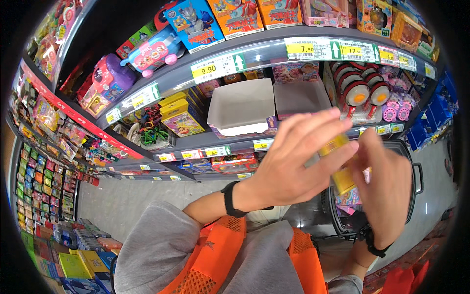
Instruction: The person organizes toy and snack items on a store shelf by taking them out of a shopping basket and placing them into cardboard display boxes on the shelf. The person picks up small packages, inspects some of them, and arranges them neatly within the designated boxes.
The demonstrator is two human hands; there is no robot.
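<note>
Between my hands is a small yellow box (343,180), blurred and partly covered by fingers. My left hand (297,161) reaches across its upper end, thumb and fingers around it. Against its right side is my right hand (387,180), fingers bent and blurred by motion. Below the hands stands a black plastic shopping basket (408,161) with colourful packaged goods (347,198) in it. Just beyond my left hand, an open white cardboard display tray (242,103) sits on the shelf, beside a second grey-lined tray (301,97).
Toy pans with fried eggs (357,96) hang over the shelf's right part. Yellow boxes (181,117) and a green toy bicycle (154,136) stand at its left. Boxed toys (194,25) line the shelf above. Price labels run along the shelf edge (257,65). Grey floor (139,194) lies below.
</note>
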